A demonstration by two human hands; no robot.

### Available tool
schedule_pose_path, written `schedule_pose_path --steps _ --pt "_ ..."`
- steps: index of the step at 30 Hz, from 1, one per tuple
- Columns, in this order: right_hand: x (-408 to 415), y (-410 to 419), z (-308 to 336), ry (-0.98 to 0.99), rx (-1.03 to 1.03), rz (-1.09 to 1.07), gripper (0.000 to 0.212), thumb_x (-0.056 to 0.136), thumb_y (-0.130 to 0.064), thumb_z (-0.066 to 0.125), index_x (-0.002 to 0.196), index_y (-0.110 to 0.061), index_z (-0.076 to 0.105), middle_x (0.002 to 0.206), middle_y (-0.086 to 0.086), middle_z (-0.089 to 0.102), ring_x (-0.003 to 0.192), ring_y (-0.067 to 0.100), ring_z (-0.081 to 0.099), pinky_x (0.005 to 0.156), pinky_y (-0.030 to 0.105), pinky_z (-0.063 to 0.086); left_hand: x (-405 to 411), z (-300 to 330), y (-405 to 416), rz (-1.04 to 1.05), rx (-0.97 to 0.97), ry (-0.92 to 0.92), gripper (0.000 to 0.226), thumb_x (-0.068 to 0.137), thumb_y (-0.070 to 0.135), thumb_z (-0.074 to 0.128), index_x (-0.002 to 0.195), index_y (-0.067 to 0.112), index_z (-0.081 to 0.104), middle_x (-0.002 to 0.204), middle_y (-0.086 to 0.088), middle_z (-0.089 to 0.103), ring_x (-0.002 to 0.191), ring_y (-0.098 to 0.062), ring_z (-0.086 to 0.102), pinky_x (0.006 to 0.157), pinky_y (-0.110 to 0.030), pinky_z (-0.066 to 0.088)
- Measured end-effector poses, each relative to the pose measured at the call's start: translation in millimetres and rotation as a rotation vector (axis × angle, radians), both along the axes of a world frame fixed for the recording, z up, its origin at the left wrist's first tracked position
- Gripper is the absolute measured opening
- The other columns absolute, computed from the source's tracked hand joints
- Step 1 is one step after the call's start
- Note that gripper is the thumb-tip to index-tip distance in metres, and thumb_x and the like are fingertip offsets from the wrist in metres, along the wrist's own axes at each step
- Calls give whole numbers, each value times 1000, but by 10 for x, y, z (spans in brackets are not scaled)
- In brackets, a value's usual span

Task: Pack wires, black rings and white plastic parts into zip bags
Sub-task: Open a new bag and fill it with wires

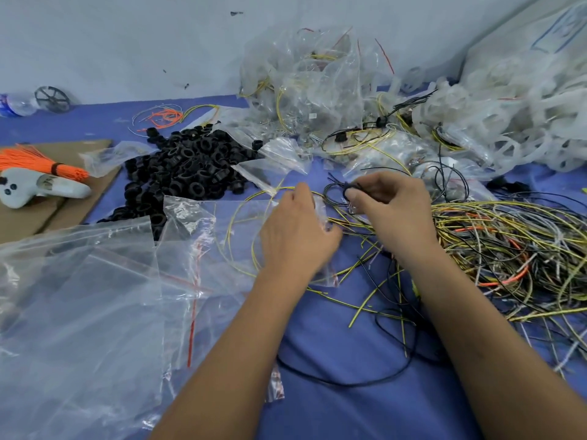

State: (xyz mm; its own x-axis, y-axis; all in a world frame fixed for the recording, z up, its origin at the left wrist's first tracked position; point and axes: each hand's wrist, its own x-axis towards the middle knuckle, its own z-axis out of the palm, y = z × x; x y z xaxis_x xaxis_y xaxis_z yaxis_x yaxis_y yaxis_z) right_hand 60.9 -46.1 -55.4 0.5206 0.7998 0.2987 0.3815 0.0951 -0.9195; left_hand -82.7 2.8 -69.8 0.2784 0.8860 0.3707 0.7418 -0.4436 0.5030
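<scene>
Two hands: right hand (389, 206) fingers pinch coiled black wire (336, 192).

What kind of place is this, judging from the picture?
Probably a small workshop packing table for parts: a pile of black rings, a tangle of loose wires, and many clear zip bags on a blue cloth.

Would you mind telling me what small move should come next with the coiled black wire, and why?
Probably slide the coiled black wire into the small zip bag: the right hand pinches the coil just above the bag, which the left hand holds.
</scene>
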Motion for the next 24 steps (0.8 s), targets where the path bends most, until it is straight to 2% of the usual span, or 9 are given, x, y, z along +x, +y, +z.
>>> schedule_pose_path --steps 4,6,9,10,14,16,19,22,24 --pt "-81 -3 79 641 107 289 6 100 -10 61 97 -7 66 84 12 72 71 21 71 65 27 58 -48 11 70 54 -146 -262 14 78 15 67 88 14 57 83 -3 65 84 -31 60 73 -42 50" --pt "-102 -13 84 718 106 414 9 103 -11 54 99 -10 63 90 14 72 76 24 73 67 28 59 -60 10 110 85 -196 -396 9 78 15 68 80 16 59 74 3 63 77 -25 61 69 -37 49" --pt "-143 -16 52 641 67 541 12 102 -9 54 99 -13 65 98 17 72 86 27 74 73 32 60 -54 33 135 102 -272 -572 13 78 17 70 73 23 60 68 9 63 63 -8 58 61 -28 43" --pt "-150 -12 39 618 45 558 11 102 -8 54 100 -12 65 101 19 71 89 27 74 76 34 60 -53 40 135 107 -291 -619 13 78 16 70 72 23 60 67 9 63 61 -8 58 62 -29 45" --pt "-136 8 -3 481 -56 515 7 101 -6 58 102 -7 65 98 18 71 83 24 73 71 30 59 -65 88 122 86 -309 -811 7 74 18 65 70 20 59 65 1 62 59 -25 59 66 -50 57" --pt "-145 7 -28 325 -97 478 7 98 -4 62 102 -3 68 90 19 68 75 20 69 66 30 58 -60 118 92 52 -208 -819 7 74 18 64 70 19 58 65 4 61 58 -20 57 61 -45 56" --pt "-174 4 -36 180 -99 462 9 93 -3 68 102 0 72 81 18 66 65 17 61 57 26 53 -39 156 15 -50 -43 -789 9 76 11 65 74 15 58 64 7 60 56 -6 54 57 -27 49" --pt "-165 -5 -10 220 -74 491 9 91 -4 72 98 0 73 75 19 63 53 16 58 47 25 49 -33 163 -15 -93 23 -818 10 79 6 65 77 10 56 63 3 58 52 -7 51 53 -27 46" --pt "-157 -10 -11 177 -84 495 4 91 -7 73 93 -4 74 65 13 63 47 18 57 42 25 47 -42 168 -23 -99 61 -832 11 79 6 65 77 10 55 63 0 58 49 -10 50 50 -27 45"
